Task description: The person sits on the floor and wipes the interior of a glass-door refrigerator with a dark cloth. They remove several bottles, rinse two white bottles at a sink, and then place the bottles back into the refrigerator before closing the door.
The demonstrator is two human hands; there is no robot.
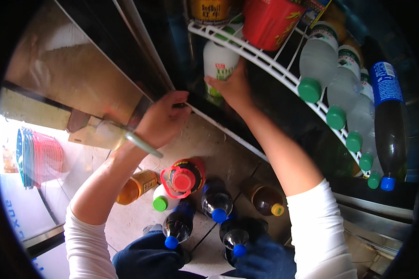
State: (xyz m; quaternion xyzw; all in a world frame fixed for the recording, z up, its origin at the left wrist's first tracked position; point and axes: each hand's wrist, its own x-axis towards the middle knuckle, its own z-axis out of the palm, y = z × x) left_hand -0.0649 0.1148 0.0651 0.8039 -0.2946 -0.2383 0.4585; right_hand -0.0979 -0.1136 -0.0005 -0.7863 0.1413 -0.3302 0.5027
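My right hand [235, 87] grips a white plastic bottle [218, 61] with a green-and-red printed label, below the front edge of a white wire shelf [272, 64] in a cooler. Its top is partly hidden by the shelf wires. My left hand [166, 118], slightly blurred, is by the metal sill [209, 117] of the cooler. The fingers are bent, with a gap at the thumb, and nothing shows in them. A pale green bangle [144, 144] circles that wrist.
Clear bottles with green caps [317, 62] and a dark cola bottle [389, 129] lie on the shelf, beside a red tub [270, 22] and a gold can [209, 10]. On the floor stand blue-capped cola bottles [216, 198], a red-handled jug [183, 181] and a yellow-capped bottle [265, 200].
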